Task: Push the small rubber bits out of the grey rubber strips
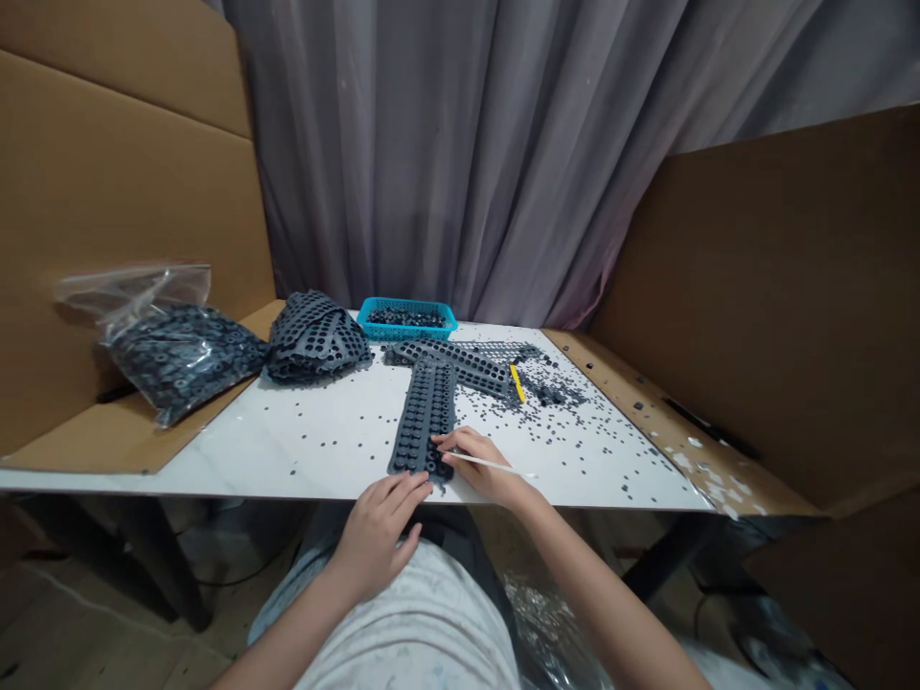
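A dark rubber sheet [425, 407] with rows of moulded round parts lies lengthwise near the table's front edge. My left hand [384, 522] rests on its near end, fingers stretched out and lying flat. Over the sheet's near right corner, my right hand [478, 462] is closed around a thin white stick [495, 465], whose tail points right. The tip of the stick is hidden by my fingers, close to the round parts. Beyond the sheet lie more perforated dark strips [467, 364], one crossing behind its far end.
A yellow-handled tool [517, 383] lies among many scattered black bits. At the back stands a blue basket [406, 333] of small black parts. A heap of perforated sheets [316, 335] and a clear bag [191, 359] of black rings sit left. Cardboard walls [776, 287] flank the white table [323, 460].
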Demonstrator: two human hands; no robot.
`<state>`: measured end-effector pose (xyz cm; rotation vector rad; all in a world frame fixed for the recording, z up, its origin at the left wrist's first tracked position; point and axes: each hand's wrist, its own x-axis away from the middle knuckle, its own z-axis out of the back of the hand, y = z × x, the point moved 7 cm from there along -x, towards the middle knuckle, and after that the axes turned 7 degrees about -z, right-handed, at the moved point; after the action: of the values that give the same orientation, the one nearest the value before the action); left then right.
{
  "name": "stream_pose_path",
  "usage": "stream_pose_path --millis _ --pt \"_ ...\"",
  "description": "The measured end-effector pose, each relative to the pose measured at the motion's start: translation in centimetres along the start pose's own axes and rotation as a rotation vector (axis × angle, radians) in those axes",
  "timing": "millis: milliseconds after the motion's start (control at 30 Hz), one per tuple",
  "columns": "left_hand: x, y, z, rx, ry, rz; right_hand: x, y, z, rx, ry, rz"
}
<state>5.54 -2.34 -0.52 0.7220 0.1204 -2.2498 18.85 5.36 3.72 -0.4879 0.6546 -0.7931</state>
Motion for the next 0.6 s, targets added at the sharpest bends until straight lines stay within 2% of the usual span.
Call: stream_pose_path --millis 167,333,500,600 --pt "0.0 0.0 0.0 0.012 -0.004 -0.009 -0.2 -0.3 -0.4 0.110 -0.040 0.076" --pt "0.0 0.0 0.1 0.016 -0.001 -0.011 -0.5 0.2 -0.8 0.206 -0.009 0.145" --pt "-0.1 0.1 0.2 0.020 -0.002 -0.003 -0.8 1.9 1.3 0.212 0.140 -0.014" --pt "-0.1 0.0 0.1 0.020 -0.009 -0.002 -0.9 1.9 1.6 0.051 0.104 -0.059"
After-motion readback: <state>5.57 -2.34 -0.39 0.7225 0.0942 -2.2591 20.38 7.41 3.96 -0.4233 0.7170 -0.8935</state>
